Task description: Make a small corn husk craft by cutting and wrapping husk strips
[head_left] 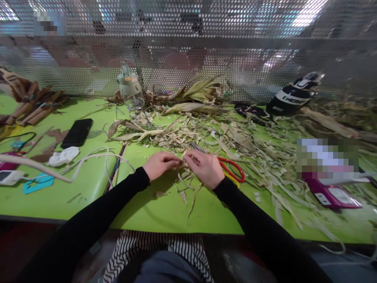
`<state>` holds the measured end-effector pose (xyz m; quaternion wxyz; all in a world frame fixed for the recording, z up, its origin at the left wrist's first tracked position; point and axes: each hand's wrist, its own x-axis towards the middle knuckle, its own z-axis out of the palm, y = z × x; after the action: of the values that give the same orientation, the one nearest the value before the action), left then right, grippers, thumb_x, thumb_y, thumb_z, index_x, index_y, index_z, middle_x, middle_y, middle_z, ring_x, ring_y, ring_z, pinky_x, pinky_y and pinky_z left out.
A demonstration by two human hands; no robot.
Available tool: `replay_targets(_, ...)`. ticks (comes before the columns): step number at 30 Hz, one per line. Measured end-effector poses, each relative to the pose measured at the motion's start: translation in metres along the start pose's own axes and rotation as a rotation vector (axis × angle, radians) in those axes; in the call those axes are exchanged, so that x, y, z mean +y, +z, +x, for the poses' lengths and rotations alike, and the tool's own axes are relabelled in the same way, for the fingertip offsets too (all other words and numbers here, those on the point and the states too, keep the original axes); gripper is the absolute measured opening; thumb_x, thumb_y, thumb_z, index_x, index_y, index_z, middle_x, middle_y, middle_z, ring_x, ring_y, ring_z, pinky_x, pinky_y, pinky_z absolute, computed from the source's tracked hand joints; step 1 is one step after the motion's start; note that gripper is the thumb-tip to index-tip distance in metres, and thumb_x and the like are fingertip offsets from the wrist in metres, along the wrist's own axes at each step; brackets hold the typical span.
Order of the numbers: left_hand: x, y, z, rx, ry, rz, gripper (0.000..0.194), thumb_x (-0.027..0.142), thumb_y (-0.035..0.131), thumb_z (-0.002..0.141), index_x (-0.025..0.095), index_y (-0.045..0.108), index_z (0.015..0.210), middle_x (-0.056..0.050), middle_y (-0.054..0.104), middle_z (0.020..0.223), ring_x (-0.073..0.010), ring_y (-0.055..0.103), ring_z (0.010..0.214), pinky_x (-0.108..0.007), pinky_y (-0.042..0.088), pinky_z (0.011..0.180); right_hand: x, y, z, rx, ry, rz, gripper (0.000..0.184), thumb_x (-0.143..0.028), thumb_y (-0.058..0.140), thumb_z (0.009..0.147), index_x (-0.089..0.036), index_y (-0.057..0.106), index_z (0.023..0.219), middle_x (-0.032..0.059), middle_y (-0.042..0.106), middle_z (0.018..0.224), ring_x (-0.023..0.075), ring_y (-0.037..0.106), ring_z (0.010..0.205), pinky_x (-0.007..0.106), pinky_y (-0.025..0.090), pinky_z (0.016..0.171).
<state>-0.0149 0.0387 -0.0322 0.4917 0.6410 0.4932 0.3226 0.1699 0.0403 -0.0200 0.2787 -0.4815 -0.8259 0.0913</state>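
My left hand (160,164) and my right hand (207,168) meet above the green table (165,214), fingertips almost touching. Both are closed in a pinch on a small pale piece of what looks like dried corn husk (184,154); the fingers hide most of it. Thin husk strips (193,202) hang or lie just below the hands. Beside my right wrist lie red-handled scissors (240,173), with a yellow handle (231,179) partly under the wrist. Cut husk scraps (176,135) are heaped behind the hands.
Whole dried husks (203,92) lie at the back before a perforated metal screen (165,59). A clear bottle (132,94) and a black bottle (291,96) stand there. Left are a phone (77,133), white cables (73,173) and brown bundles (35,104); right, a purple device (332,192).
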Motion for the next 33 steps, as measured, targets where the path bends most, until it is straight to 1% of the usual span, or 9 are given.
replay_targets(2,0.001,-0.001,0.000,0.056,0.189,0.187,0.016,0.030,0.063,0.076,0.021,0.074,0.084,-0.006,0.066,0.085,-0.0170,0.059,0.079,-0.027,0.046,0.071,0.002,0.001,0.001,-0.022,0.031,0.011,0.028,-0.038,0.046,0.089,-0.020,0.063,0.077,-0.0008,0.062,0.061,0.0097,0.047,0.045,0.022,0.028,0.046)
replay_targets(4,0.003,0.001,-0.001,0.036,0.340,0.266,0.016,0.025,0.060,0.079,0.023,0.075,0.085,-0.006,0.068,0.092,-0.0181,0.060,0.087,-0.028,0.045,0.080,0.005,0.002,0.001,-0.041,0.054,0.014,0.027,-0.036,0.046,0.089,-0.020,0.063,0.077,-0.0009,0.063,0.062,0.0101,0.048,0.047,0.022,0.029,0.047)
replay_targets(7,0.004,0.005,-0.001,-0.070,0.411,0.245,0.018,0.022,0.057,0.081,0.025,0.074,0.086,-0.005,0.070,0.094,-0.0173,0.062,0.089,-0.028,0.045,0.084,0.007,0.004,0.002,-0.054,0.063,0.010,0.024,-0.034,0.047,0.088,-0.020,0.062,0.076,-0.0006,0.063,0.064,0.0113,0.052,0.052,0.022,0.031,0.051)
replay_targets(10,0.001,0.007,0.000,-0.089,0.320,0.121,0.015,0.025,0.060,0.080,0.022,0.074,0.085,-0.004,0.071,0.088,-0.0151,0.063,0.081,-0.025,0.048,0.076,0.007,0.008,0.002,-0.085,0.074,-0.001,0.023,-0.031,0.047,0.088,-0.020,0.062,0.074,-0.0004,0.064,0.064,0.0117,0.053,0.052,0.022,0.032,0.052)
replay_targets(15,-0.006,0.010,0.003,-0.125,-0.041,-0.261,0.022,0.030,0.066,0.073,0.015,0.072,0.088,-0.003,0.067,0.071,-0.0070,0.052,0.050,-0.018,0.042,0.044,0.008,0.012,0.002,-0.126,0.075,0.001,0.020,-0.028,0.048,0.086,-0.021,0.062,0.074,-0.0008,0.064,0.062,0.0119,0.053,0.051,0.022,0.032,0.051)
replay_targets(20,-0.006,0.008,0.006,-0.118,-0.214,-0.498,0.024,0.027,0.075,0.064,0.012,0.069,0.082,-0.003,0.068,0.069,-0.0070,0.058,0.056,-0.015,0.043,0.046,0.008,0.007,0.003,-0.127,0.081,0.017,0.021,-0.030,0.050,0.086,-0.020,0.062,0.071,-0.0025,0.059,0.056,0.0103,0.048,0.047,0.022,0.031,0.050)
replay_targets(26,-0.004,0.006,0.008,-0.155,-0.280,-0.513,0.021,0.019,0.072,0.069,0.011,0.062,0.085,-0.006,0.071,0.074,-0.0077,0.063,0.057,-0.015,0.045,0.046,0.013,-0.010,0.005,-0.245,0.060,0.124,0.024,-0.036,0.053,0.084,-0.019,0.062,0.070,-0.0045,0.053,0.053,0.0081,0.041,0.046,0.020,0.029,0.048)
replay_targets(30,-0.004,0.009,0.006,-0.101,-0.237,-0.442,0.020,0.014,0.069,0.070,0.014,0.050,0.078,-0.001,0.068,0.062,-0.0079,0.060,0.051,-0.015,0.044,0.044,0.013,-0.018,0.005,-0.261,0.025,0.157,0.024,-0.037,0.054,0.084,-0.018,0.061,0.071,-0.0051,0.049,0.052,0.0074,0.036,0.045,0.020,0.028,0.047)
replay_targets(33,-0.005,0.013,0.004,-0.101,-0.184,-0.380,0.016,0.016,0.067,0.071,0.014,0.052,0.074,0.000,0.065,0.059,-0.0073,0.059,0.049,-0.017,0.047,0.048,0.010,-0.020,0.003,-0.253,-0.014,0.208,0.026,-0.038,0.054,0.084,-0.017,0.061,0.070,-0.0042,0.052,0.055,0.0067,0.036,0.044,0.020,0.028,0.046)
